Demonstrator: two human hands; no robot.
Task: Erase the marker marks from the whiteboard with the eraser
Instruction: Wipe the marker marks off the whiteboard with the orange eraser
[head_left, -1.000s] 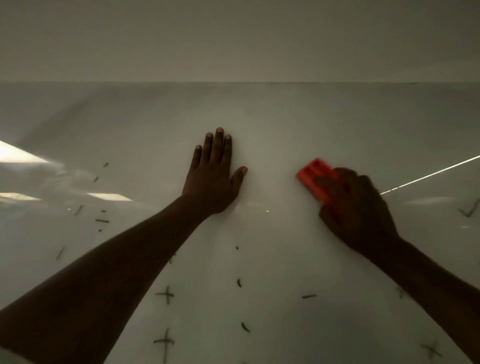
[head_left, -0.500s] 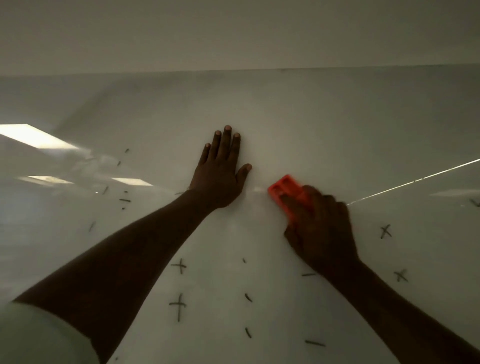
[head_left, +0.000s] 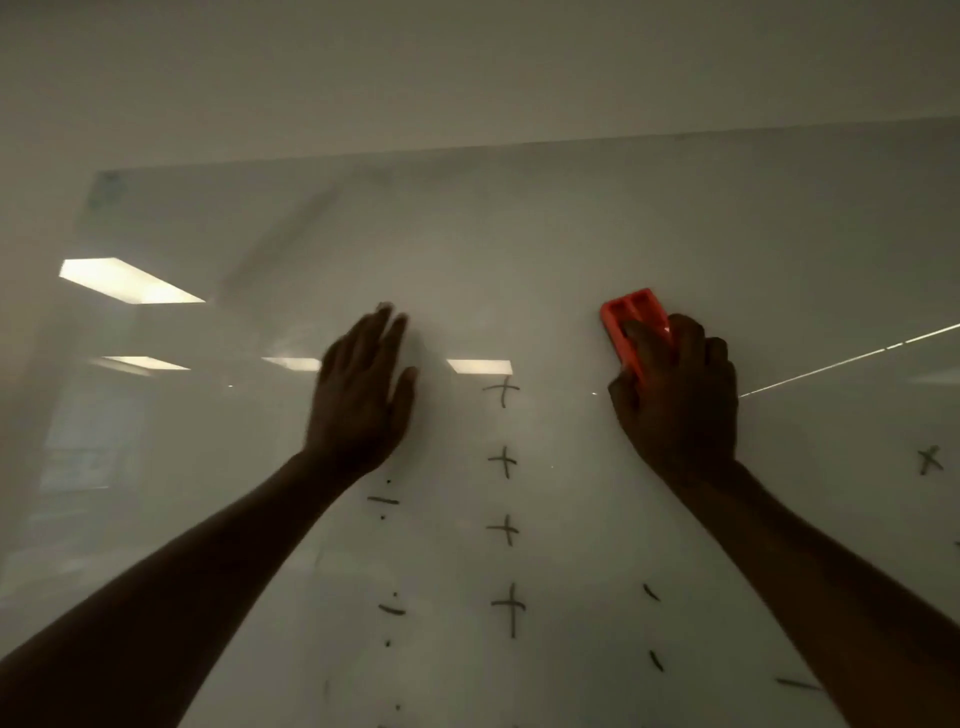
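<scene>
- Your right hand (head_left: 680, 395) grips the orange eraser (head_left: 635, 323) against the whiteboard (head_left: 571, 234).
- Your left hand (head_left: 363, 395) is spread flat, blurred, holding nothing.
- Plus marks (head_left: 504, 460) sit between the hands.

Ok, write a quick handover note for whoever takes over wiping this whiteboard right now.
Right hand: grip shut on the orange eraser, pressed to the whiteboard.
Left hand: open and empty, at the board; blurred, so contact is unclear.
Done: the upper board looks clean.
Left: a column of four plus marks between the hands, dashes and dots below the left hand, short strokes lower right, and an x mark at far right.
</scene>
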